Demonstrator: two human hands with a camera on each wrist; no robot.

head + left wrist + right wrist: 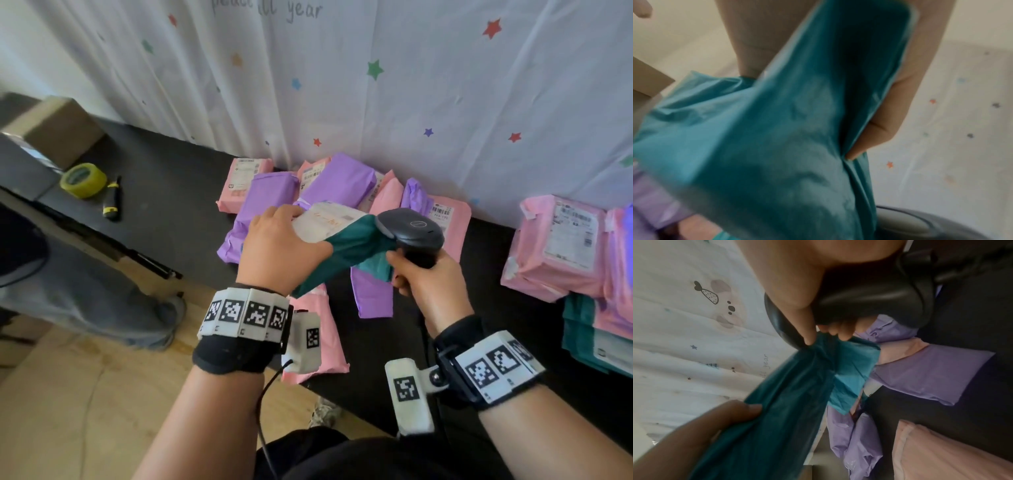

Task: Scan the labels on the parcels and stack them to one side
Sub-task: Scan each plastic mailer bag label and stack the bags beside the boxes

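Left hand (281, 246) grips teal parcel (346, 253), white label up, right hand (424, 277) clasps scanner (411, 229)

Left hand's fingers (898, 104) pinch the crumpled teal plastic parcel bag (777, 138), a grey rounded scanner head (920, 225) just beside it

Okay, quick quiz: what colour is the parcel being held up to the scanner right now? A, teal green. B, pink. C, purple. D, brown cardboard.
A. The left hand grips a teal green parcel with its white label turned up, and the right hand holds the scanner right beside it while also pinching the parcel's other end.
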